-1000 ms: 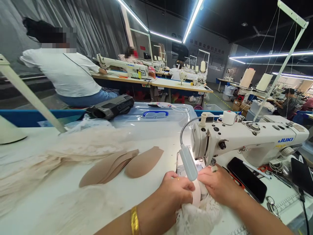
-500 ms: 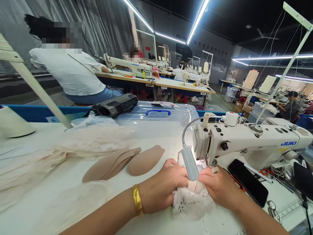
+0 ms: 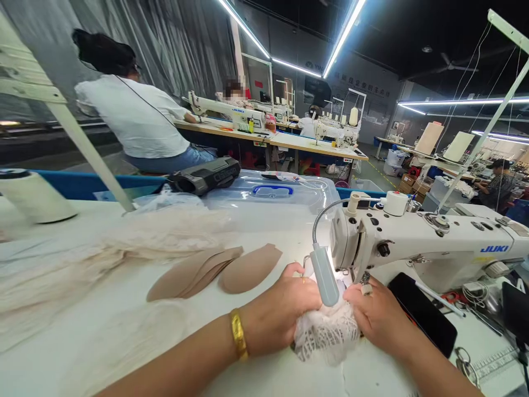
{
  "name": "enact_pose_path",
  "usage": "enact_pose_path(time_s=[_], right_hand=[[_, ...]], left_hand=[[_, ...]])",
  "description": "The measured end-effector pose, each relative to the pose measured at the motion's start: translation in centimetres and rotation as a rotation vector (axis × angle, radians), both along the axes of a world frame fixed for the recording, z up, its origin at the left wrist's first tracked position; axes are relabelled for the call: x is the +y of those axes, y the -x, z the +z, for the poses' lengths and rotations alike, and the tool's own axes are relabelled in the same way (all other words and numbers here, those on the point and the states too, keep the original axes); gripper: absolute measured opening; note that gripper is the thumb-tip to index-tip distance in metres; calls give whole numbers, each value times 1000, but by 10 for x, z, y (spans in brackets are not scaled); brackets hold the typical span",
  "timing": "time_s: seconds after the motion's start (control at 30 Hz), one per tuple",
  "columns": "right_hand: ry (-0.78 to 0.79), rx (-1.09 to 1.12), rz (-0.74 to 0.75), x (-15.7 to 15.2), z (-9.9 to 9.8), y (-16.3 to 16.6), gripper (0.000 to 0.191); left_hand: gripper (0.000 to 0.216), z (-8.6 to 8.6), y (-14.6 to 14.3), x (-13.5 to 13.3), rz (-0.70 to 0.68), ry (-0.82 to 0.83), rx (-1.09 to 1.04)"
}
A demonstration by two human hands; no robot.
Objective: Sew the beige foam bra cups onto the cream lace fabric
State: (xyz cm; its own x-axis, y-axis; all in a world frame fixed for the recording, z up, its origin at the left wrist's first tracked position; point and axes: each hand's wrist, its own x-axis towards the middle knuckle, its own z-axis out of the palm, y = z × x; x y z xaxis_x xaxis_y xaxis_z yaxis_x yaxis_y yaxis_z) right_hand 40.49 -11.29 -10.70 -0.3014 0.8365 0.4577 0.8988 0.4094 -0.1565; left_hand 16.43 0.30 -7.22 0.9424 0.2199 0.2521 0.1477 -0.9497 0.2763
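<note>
White lace fabric [image 3: 326, 333] lies bunched on the table in front of the sewing machine [image 3: 438, 242]. My left hand [image 3: 285, 309], with a gold bangle at the wrist, grips its left side, fingers bent around the cloth. On the right side, my right hand [image 3: 378, 314] pinches the fabric's edge close to the machine's head. A grey gooseneck lamp [image 3: 324, 275] hangs between the hands and hides the needle area and some fingertips. Left of my hands lie several beige bra-cup pads [image 3: 250, 270], partly stacked.
Pale sheer fabric [image 3: 82, 275] spreads over the table's left side. Behind stands a clear plastic box [image 3: 273, 190] with a dark case [image 3: 206, 175] beside it. A black phone [image 3: 424, 314] and key rings [image 3: 467, 364] lie at right. A person in white [image 3: 140, 116] sits at another machine.
The lace has shifted and spread between my hands, showing more of its pattern; the beige piece seen in it earlier is now hidden. My right hand sits slightly farther from the left. The whole view has shifted.
</note>
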Motion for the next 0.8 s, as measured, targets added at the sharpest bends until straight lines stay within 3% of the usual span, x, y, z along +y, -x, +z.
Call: enact_pose_path(time_s=[0.23, 0.4, 0.57, 0.63, 0.73, 0.8], right_hand=[[-58, 175, 19, 6, 7, 3, 29], [-95, 169, 42, 6, 6, 3, 26], [-81, 122, 64, -3, 7, 6, 22], [-47, 119, 149, -7, 9, 11, 17], [-1, 66, 214, -7, 9, 20, 28], [14, -32, 168, -3, 5, 22, 13]], left_hand=[[23, -3, -2, 3, 11, 28, 1], [25, -10, 0, 7, -1, 44, 49], [29, -4, 10, 2, 33, 96, 78], [28, -2, 12, -4, 98, 54, 96], [16, -8, 9, -14, 247, -58, 129], [15, -14, 4, -22, 313, -104, 166]])
